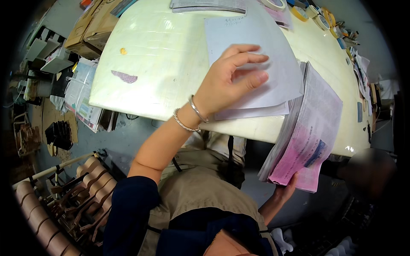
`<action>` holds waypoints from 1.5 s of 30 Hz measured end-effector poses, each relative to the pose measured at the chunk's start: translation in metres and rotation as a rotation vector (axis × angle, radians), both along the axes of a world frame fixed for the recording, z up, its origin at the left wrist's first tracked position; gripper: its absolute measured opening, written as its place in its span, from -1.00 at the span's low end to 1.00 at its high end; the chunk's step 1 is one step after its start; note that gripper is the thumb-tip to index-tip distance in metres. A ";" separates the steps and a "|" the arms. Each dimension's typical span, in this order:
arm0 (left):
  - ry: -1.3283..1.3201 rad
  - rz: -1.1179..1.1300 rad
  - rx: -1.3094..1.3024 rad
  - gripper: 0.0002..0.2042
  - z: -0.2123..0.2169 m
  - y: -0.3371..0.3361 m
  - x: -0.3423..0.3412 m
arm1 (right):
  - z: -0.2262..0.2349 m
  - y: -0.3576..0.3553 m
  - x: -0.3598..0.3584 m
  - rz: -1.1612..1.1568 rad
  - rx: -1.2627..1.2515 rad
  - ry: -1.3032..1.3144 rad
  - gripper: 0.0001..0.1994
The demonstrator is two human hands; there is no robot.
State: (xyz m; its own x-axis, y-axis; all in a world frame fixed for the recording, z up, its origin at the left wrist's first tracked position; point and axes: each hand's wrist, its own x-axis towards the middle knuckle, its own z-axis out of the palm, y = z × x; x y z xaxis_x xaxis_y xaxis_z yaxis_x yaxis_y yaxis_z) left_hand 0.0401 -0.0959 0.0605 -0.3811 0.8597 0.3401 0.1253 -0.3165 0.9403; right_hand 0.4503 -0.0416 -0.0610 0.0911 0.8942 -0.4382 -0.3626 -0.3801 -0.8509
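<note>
My left hand point(232, 77) hovers over large white paper sheets point(273, 51), its fingers loosely curved and apart, holding nothing. Two bangles circle that wrist. The sheets lie near the front of the pale table point(162, 55), and a lower sheet's edge shows along the front. To the right, a thick stack of folded newspapers point(307, 123), printed grey and pink, hangs partly over the table edge. My right hand point(287, 187) grips its near lower edge; most of those fingers are hidden beneath the paper.
A newspaper pile point(209, 5) and several tape rolls point(299, 13) lie at the far side. A torn paper scrap point(124, 77) is on the table's left. Cardboard boxes point(92, 32) and tied newspapers point(83, 91) stand left. A rack with brown rolls point(94, 183) is at the lower left.
</note>
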 end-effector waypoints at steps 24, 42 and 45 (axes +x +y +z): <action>1.204 0.065 -0.513 -0.26 -0.050 -0.012 0.061 | -0.007 -0.002 -0.008 0.042 0.070 0.080 -0.58; 1.281 0.211 -0.467 -0.37 -0.069 -0.079 0.095 | -0.008 -0.002 -0.011 -0.008 0.050 0.046 -0.56; 1.275 0.209 -0.459 -0.37 -0.069 -0.078 0.096 | -0.012 -0.001 -0.008 -0.005 0.053 0.059 -0.56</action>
